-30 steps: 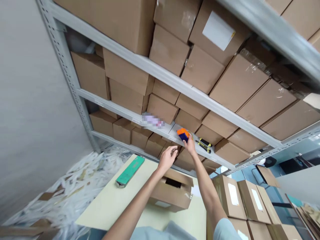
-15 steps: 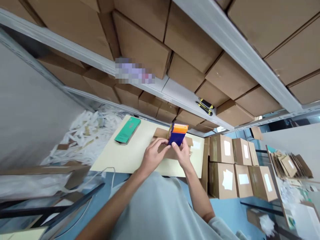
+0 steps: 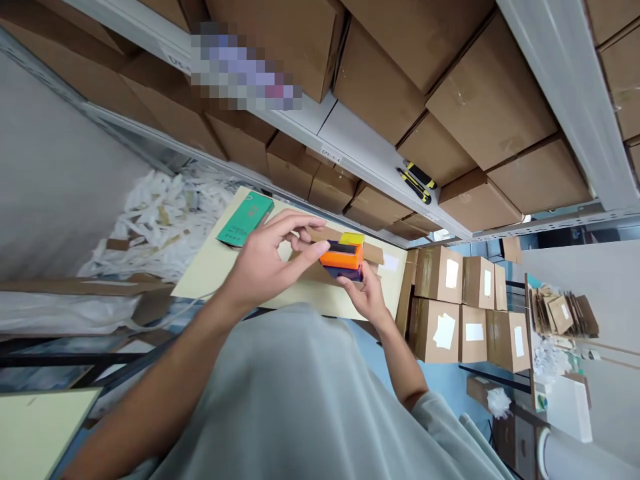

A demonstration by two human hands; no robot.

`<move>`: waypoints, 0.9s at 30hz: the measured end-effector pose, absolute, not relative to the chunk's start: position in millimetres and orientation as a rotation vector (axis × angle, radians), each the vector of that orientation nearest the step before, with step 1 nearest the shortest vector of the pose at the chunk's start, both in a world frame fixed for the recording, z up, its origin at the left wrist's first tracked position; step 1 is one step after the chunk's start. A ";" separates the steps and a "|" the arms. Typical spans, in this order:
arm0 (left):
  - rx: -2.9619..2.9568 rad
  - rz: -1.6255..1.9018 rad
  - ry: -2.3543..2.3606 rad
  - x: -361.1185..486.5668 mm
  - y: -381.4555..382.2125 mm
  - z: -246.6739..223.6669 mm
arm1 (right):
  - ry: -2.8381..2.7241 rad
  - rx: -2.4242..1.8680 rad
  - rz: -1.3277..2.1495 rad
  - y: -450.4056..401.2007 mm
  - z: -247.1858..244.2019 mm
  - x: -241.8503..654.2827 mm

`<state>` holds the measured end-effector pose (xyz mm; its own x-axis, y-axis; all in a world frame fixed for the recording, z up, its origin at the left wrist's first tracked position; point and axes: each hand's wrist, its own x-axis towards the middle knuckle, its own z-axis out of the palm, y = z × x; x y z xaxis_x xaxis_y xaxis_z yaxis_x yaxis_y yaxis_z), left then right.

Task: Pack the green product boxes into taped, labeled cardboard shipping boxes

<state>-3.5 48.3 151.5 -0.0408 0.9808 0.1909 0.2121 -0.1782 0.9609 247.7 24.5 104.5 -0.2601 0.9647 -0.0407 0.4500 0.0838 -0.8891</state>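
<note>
Cardboard carton (image 3: 317,273) partly behind orange tool (image 3: 344,259)

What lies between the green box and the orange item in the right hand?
In the head view, the left hand lies across that stretch, partly hiding the carton beneath.

Two yellow-and-black cutters (image 3: 414,186) lie on the shelf (image 3: 363,137); white-labelled cartons (image 3: 434,268) stand stacked; pale strips (image 3: 145,233) heap beside the wall (image 3: 45,160).
</note>
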 end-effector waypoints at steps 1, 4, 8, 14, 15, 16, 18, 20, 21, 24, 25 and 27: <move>1.519 1.248 1.320 -6.3 51.3 158.0 | -1.839 -1.399 1.099 23.9 105.1 252.2; 1.613 1.150 1.319 -9.8 56.3 167.5 | -1.998 -1.380 1.000 24.3 105.0 263.5; 1.684 1.050 1.284 -11.6 57.4 166.0 | -2.155 -1.344 0.862 28.0 104.8 272.2; 1.801 1.031 1.212 -11.4 56.0 168.2 | -2.278 -1.343 0.764 29.6 107.9 276.6; 1.817 1.042 1.213 -10.6 55.4 169.4 | -2.288 -1.335 0.751 29.2 108.3 277.0; 1.829 1.047 1.213 -9.7 55.0 170.5 | -2.295 -1.330 0.737 28.8 108.7 277.5; 1.846 1.045 1.210 -8.2 54.4 172.2 | -2.304 -1.318 0.706 27.5 109.7 278.6; 1.862 1.046 1.220 -7.4 54.5 172.6 | -2.310 -1.294 0.671 25.9 111.2 280.0; 1.871 1.052 1.227 -7.2 54.6 172.3 | -2.311 -1.278 0.651 25.0 112.2 280.6; 1.899 1.095 1.217 -7.3 53.7 170.1 | -2.309 -1.243 0.601 21.7 115.8 281.8; 1.913 1.117 1.205 -7.4 52.3 169.3 | -2.307 -1.238 0.588 20.5 116.9 282.0; 1.952 1.171 1.180 -7.8 47.3 168.4 | -2.307 -1.228 0.550 17.8 118.5 282.2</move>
